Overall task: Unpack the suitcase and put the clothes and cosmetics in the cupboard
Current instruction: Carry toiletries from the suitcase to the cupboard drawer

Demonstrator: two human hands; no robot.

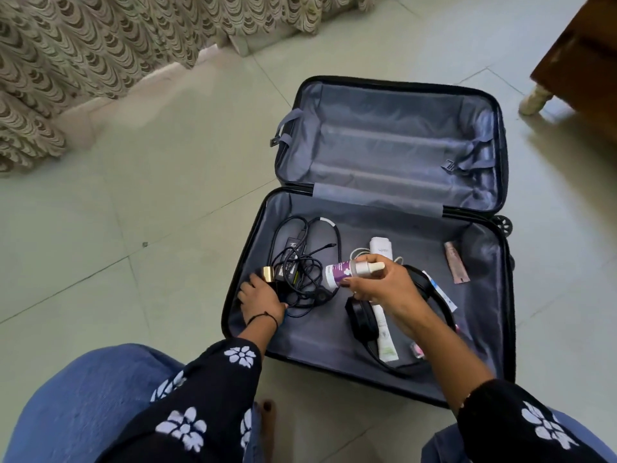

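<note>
An open suitcase [480, 329] lies flat on a pale tiled floor [133, 195], seen from above by a person crouching at its near edge. Its 2 halves are lined in grey. The far half [384, 145] shows only its loose straps.

The person's right hand [384, 285] is raised over the middle of the near half. Its thumb and fingers are curled round a small bottle [337, 274] with a purple label and a white top, held on its side. The left hand [262, 297] is at the near half's left edge, its fingers wrapped round a dark container [267, 273] with a gold cap. The hand hides most of the container's body.

Just right of the left hand lies a tangle of black cables [300, 259] with a power adapter. Black headphones [360, 317] lie under the right hand and forearm, beside a long white tube [385, 339]. Another white tube [380, 246] lies farther back. A pinkish-brown tube [455, 264] rests near the right wall.

A patterned curtain [100, 45] hangs at far left, and wooden furniture [581, 51] stands at far right.
</note>
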